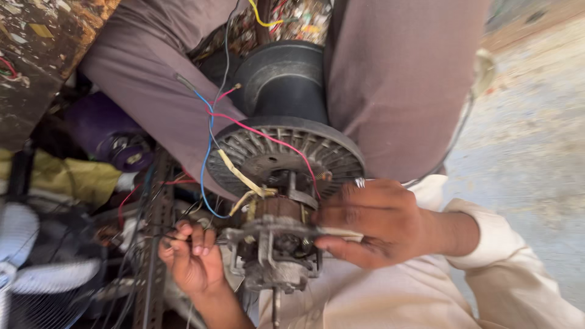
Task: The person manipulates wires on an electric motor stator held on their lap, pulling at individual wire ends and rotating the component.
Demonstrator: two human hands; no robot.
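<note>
A fan motor [277,201] lies in the middle, with a black housing [283,79], a ribbed round plate [244,146] and a grey metal end bracket [271,256]. Red, blue and yellowish wires [210,122] run over it. My right hand [372,222], in a cream sleeve, grips the right side of the motor bracket and pinches a pale strip there. My left hand [192,256] is just left of the bracket, with its fingers closed on thin dark wires [164,234].
Brown-clothed legs [396,79] flank the black housing on both sides. A perforated metal bar [155,244] and a fan with white blades in a wire guard [36,274] are at the left. A purple part [109,137] lies behind. Bare concrete floor [536,152] is at the right.
</note>
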